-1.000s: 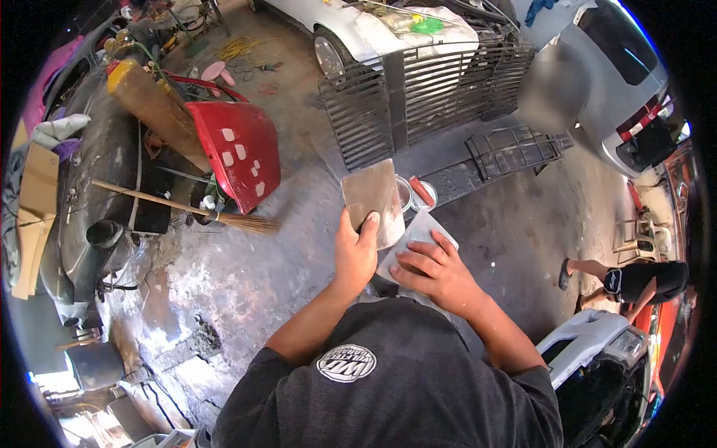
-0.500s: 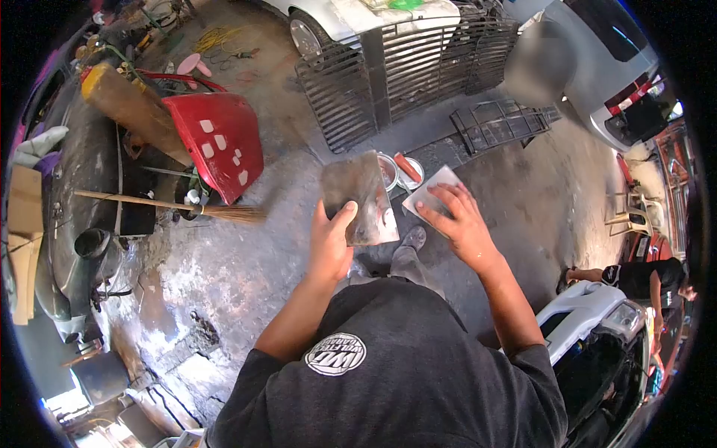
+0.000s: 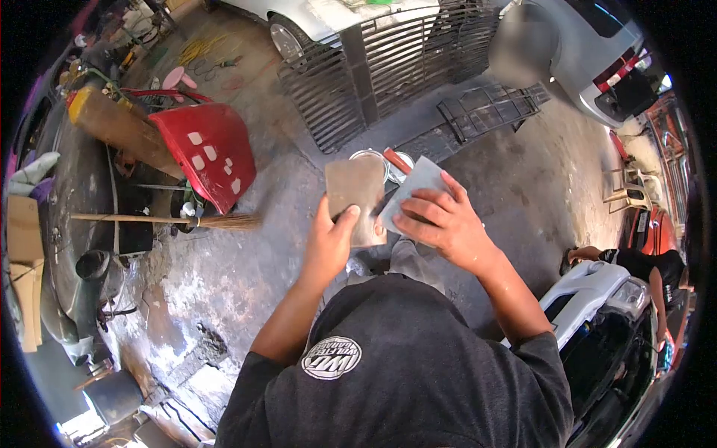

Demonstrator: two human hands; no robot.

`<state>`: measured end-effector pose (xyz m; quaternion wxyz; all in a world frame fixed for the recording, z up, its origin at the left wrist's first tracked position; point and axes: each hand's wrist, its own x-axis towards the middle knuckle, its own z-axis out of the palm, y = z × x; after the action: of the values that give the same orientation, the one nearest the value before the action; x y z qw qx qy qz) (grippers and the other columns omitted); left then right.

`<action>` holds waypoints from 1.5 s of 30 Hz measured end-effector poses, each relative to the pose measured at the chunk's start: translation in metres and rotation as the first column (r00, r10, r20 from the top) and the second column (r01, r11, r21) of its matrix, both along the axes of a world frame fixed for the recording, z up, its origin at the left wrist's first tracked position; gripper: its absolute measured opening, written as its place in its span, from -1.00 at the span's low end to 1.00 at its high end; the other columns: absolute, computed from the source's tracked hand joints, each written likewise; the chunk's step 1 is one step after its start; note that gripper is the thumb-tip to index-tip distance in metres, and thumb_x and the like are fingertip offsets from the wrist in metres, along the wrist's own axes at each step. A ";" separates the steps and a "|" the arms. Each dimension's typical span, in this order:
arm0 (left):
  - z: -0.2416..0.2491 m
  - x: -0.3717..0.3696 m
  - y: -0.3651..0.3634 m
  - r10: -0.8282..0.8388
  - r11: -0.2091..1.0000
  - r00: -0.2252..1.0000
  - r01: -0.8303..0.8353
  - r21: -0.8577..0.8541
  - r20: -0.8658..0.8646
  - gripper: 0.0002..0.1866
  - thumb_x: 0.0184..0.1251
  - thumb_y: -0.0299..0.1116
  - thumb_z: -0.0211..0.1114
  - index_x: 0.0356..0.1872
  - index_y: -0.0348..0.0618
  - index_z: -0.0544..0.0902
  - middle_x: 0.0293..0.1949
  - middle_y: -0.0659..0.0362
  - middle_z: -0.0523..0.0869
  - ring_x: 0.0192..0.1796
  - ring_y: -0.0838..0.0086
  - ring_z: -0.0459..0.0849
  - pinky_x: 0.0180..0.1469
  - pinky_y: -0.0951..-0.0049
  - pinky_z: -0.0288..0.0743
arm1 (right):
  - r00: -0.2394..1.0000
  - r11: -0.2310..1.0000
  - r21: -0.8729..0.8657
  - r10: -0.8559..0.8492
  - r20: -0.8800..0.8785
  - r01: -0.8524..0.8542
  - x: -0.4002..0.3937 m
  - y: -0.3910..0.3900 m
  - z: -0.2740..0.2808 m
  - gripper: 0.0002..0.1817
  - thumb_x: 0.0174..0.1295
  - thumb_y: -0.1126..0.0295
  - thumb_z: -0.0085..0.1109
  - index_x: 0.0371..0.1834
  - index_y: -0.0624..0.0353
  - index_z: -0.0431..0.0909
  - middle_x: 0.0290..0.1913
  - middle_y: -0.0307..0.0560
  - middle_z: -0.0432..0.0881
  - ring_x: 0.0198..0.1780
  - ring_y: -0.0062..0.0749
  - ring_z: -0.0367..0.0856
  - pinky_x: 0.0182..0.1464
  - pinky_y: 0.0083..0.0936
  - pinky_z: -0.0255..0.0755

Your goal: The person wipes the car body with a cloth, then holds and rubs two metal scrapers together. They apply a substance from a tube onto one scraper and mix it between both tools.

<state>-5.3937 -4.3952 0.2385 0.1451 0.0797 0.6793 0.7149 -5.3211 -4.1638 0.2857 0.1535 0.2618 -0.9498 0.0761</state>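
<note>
- Left hand [image 3: 328, 243] holds a board [image 3: 355, 196]; right hand [image 3: 441, 220] with a spreader [image 3: 411, 190] at its 3 o'clock.
- 2 cans [image 3: 377, 158], seemingly, at 12 o'clock.
- Broom [image 3: 164, 219] at 9 o'clock.

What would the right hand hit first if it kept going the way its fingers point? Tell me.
The right hand, fingers pointing left with the pale sheet under them, would likely meet the flat board held by the left hand; depth between them is unclear.

Car workshop: cars [image 3: 597, 52], detached bumper [image 3: 590, 299]
</note>
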 end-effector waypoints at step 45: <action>-0.003 0.115 0.431 -0.327 0.945 0.943 0.327 -0.020 -0.061 -0.57 0.48 -0.47 0.17 0.30 -0.37 0.37 0.14 0.06 0.58 0.15 0.42 0.55 0.23 0.44 0.40 | 0.932 0.896 -0.261 -0.330 0.148 0.358 0.222 0.324 -0.040 -0.51 0.18 0.39 0.04 0.23 -0.14 0.55 0.19 -0.20 0.56 0.31 -0.27 0.47 0.45 0.08 0.18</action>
<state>-5.2787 -3.9641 0.2355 0.2402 0.2133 0.6644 0.6748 -5.0989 -3.8397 0.2460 0.1526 0.0608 -0.9668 0.1959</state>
